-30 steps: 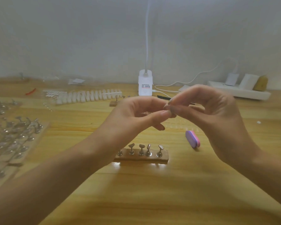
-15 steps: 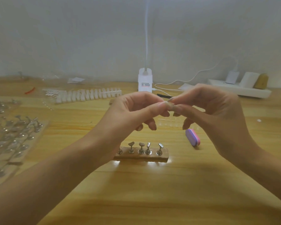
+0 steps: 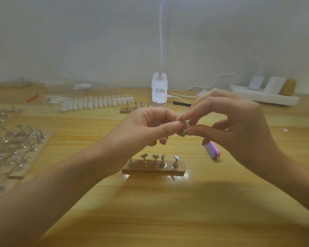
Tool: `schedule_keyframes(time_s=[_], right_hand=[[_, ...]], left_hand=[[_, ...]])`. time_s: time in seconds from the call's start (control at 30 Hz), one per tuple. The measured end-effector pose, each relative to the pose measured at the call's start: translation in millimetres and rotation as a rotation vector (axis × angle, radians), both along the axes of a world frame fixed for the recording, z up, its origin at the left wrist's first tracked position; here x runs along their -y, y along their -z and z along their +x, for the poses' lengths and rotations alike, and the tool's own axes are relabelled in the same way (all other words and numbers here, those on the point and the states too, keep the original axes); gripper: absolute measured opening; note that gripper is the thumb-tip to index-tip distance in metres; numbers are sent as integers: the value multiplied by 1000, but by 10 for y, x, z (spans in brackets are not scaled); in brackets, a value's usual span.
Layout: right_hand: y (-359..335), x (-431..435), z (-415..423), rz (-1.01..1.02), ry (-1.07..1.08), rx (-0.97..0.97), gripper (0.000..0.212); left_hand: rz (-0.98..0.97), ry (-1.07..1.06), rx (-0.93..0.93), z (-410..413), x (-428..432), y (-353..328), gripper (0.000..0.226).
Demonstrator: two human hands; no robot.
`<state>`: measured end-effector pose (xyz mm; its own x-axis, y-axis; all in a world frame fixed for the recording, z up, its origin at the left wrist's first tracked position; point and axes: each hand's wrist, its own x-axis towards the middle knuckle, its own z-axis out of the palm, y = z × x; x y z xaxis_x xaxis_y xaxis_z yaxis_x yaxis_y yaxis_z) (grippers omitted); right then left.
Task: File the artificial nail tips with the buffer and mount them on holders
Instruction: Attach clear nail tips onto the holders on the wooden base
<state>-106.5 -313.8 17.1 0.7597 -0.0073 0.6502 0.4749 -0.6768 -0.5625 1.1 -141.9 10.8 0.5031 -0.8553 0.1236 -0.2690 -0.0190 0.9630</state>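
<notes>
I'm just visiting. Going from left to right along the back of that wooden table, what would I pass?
small red piece → row of white nail tips → white lamp base → white power strip

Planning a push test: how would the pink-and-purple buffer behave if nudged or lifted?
The buffer looks like a small foam block, so it is probably light and slightly squashy. It is oblong with rounded ends and lies on the smooth wooden table, so it should slide rather than roll.
</notes>
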Motion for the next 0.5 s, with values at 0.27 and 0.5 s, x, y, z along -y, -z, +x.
schedule_keyframes(time_s=[0.27, 0.5], right_hand=[[-4, 43, 8, -27, 1, -70, 20], [1, 179, -43, 34, 20, -185, 22]], left_hand=[[-19, -16, 39, -8, 3, 24, 9], [344, -45, 624, -35, 7, 170, 42]])
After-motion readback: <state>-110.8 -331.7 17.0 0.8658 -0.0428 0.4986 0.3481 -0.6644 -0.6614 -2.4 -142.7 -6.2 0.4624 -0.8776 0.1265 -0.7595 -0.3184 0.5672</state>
